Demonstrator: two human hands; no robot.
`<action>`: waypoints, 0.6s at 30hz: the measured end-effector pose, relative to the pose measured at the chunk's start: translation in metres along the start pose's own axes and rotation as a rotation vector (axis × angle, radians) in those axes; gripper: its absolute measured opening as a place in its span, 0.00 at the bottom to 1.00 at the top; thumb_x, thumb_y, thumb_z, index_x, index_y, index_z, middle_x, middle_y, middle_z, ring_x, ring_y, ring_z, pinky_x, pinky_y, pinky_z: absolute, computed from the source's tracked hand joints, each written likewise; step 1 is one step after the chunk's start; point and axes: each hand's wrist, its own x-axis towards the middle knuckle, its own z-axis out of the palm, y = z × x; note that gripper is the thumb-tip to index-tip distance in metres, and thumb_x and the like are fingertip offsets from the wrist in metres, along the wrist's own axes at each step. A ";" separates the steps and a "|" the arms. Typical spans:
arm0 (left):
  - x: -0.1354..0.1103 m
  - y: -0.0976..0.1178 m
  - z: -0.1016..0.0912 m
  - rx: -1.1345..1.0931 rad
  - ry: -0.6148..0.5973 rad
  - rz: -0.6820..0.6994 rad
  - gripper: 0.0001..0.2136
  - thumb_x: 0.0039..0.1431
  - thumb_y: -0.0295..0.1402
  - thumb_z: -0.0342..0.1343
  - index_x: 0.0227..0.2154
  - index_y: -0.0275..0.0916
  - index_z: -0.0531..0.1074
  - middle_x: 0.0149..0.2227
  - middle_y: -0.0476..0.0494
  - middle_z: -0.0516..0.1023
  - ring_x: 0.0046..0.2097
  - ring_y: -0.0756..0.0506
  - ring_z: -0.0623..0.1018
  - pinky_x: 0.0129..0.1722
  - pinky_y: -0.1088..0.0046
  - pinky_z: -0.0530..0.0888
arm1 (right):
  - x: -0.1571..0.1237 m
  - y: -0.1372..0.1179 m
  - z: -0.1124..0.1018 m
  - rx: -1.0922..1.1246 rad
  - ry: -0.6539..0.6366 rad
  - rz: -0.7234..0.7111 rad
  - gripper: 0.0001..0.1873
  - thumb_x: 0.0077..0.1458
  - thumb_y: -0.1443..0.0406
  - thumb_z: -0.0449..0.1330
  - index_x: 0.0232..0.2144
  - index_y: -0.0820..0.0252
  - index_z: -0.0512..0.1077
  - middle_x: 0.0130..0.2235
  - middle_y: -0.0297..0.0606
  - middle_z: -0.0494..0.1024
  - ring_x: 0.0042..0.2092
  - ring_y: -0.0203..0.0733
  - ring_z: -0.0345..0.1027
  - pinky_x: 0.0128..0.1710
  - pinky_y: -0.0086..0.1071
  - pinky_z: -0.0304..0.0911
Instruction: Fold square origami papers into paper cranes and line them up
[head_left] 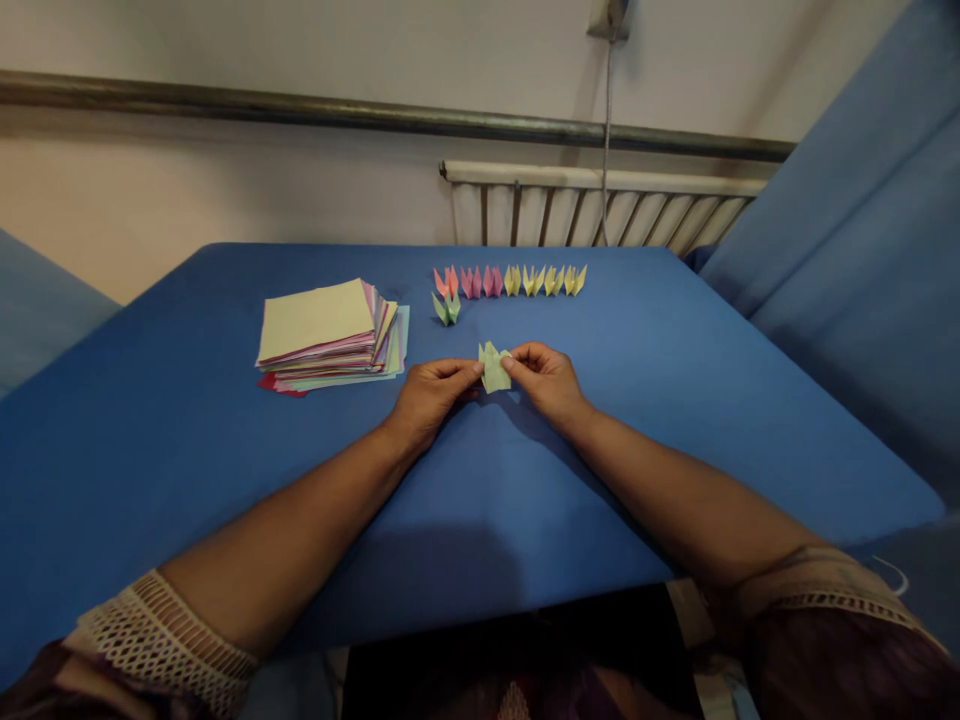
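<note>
A partly folded piece of pale green origami paper (496,372) is held up just over the blue table, pinched from both sides. My left hand (435,395) grips its left edge between thumb and fingers. On the right edge, my right hand (546,380) has its thumb pressed on the front face, with the fingers behind. Pointed tips stick up at the paper's top left. Just beyond it stands a finished light green paper crane (447,308). Behind that runs a row of folded cranes: an orange-pink one (445,281), pink ones (481,282) and several yellow ones (544,281).
A tall, uneven stack of coloured paper sheets (319,325) lies left of my hands, a yellow sheet on top. The blue-covered table (645,400) reaches to a wall with a radiator (585,205) and a pipe (337,120). A blue curtain (862,200) hangs at the right.
</note>
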 end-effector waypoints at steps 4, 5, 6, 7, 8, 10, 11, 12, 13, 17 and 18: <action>0.001 0.000 -0.001 -0.012 -0.001 -0.024 0.18 0.37 0.45 0.72 0.28 0.37 0.81 0.28 0.44 0.81 0.30 0.50 0.76 0.36 0.73 0.73 | 0.000 -0.001 0.000 0.019 0.006 0.006 0.15 0.43 0.53 0.67 0.23 0.58 0.72 0.23 0.29 0.73 0.25 0.33 0.64 0.29 0.30 0.64; 0.001 0.000 -0.001 -0.014 -0.004 -0.032 0.18 0.37 0.45 0.73 0.28 0.37 0.82 0.29 0.44 0.81 0.31 0.49 0.76 0.36 0.73 0.73 | 0.000 -0.001 0.000 0.022 0.007 0.008 0.16 0.43 0.53 0.68 0.23 0.58 0.72 0.23 0.29 0.73 0.25 0.33 0.64 0.29 0.30 0.64; 0.001 0.000 -0.001 -0.017 -0.008 -0.038 0.18 0.37 0.45 0.73 0.28 0.37 0.82 0.29 0.44 0.81 0.31 0.50 0.76 0.36 0.74 0.73 | 0.000 -0.001 0.000 0.025 0.006 0.008 0.16 0.43 0.53 0.68 0.24 0.58 0.72 0.23 0.29 0.73 0.25 0.33 0.64 0.29 0.30 0.64; 0.001 0.000 -0.001 -0.024 -0.012 -0.041 0.19 0.37 0.45 0.72 0.29 0.36 0.82 0.29 0.44 0.81 0.31 0.50 0.76 0.36 0.74 0.73 | 0.000 -0.002 0.000 0.025 0.006 0.005 0.16 0.43 0.53 0.67 0.24 0.58 0.72 0.23 0.29 0.73 0.26 0.33 0.64 0.29 0.30 0.64; 0.001 0.000 -0.001 -0.034 -0.016 -0.042 0.19 0.37 0.45 0.72 0.29 0.36 0.81 0.29 0.44 0.81 0.31 0.50 0.76 0.36 0.74 0.73 | 0.000 -0.002 0.000 0.021 0.004 0.000 0.16 0.43 0.52 0.67 0.24 0.58 0.72 0.23 0.29 0.73 0.26 0.33 0.64 0.30 0.30 0.64; 0.001 0.000 -0.001 -0.050 -0.017 -0.039 0.18 0.38 0.45 0.72 0.28 0.37 0.81 0.29 0.44 0.80 0.30 0.50 0.75 0.36 0.74 0.73 | 0.000 -0.003 0.000 0.003 -0.001 -0.011 0.16 0.44 0.52 0.66 0.24 0.58 0.72 0.24 0.29 0.73 0.26 0.33 0.64 0.30 0.30 0.64; 0.001 0.000 -0.001 -0.047 -0.018 -0.036 0.18 0.38 0.45 0.72 0.28 0.37 0.81 0.28 0.45 0.80 0.30 0.50 0.75 0.35 0.74 0.73 | 0.000 -0.003 -0.001 -0.008 -0.003 -0.015 0.17 0.45 0.51 0.66 0.24 0.58 0.72 0.24 0.30 0.73 0.26 0.33 0.64 0.30 0.30 0.63; 0.000 0.000 -0.001 -0.036 -0.022 -0.033 0.18 0.38 0.45 0.72 0.29 0.37 0.82 0.28 0.45 0.80 0.30 0.50 0.75 0.35 0.74 0.72 | -0.001 -0.003 -0.001 -0.017 -0.007 -0.017 0.17 0.45 0.51 0.66 0.24 0.58 0.72 0.24 0.30 0.72 0.26 0.34 0.64 0.30 0.30 0.63; 0.000 0.000 0.000 -0.018 -0.026 -0.028 0.17 0.39 0.45 0.72 0.29 0.37 0.82 0.28 0.45 0.80 0.30 0.50 0.75 0.35 0.74 0.72 | -0.001 -0.002 -0.001 -0.022 -0.010 -0.017 0.17 0.45 0.51 0.66 0.24 0.58 0.72 0.24 0.30 0.72 0.26 0.34 0.64 0.30 0.30 0.63; -0.002 0.000 0.002 0.067 -0.022 0.003 0.17 0.40 0.45 0.71 0.30 0.38 0.82 0.30 0.45 0.81 0.31 0.50 0.75 0.35 0.75 0.70 | -0.001 -0.001 -0.001 -0.008 -0.033 -0.019 0.17 0.46 0.50 0.65 0.25 0.58 0.72 0.24 0.31 0.73 0.27 0.34 0.65 0.31 0.31 0.64; -0.002 0.000 0.002 0.082 -0.016 0.008 0.17 0.40 0.45 0.71 0.31 0.38 0.82 0.30 0.45 0.81 0.31 0.50 0.75 0.35 0.75 0.70 | -0.002 -0.001 -0.001 -0.005 -0.036 -0.023 0.17 0.46 0.51 0.65 0.25 0.58 0.72 0.25 0.31 0.73 0.27 0.34 0.65 0.31 0.31 0.64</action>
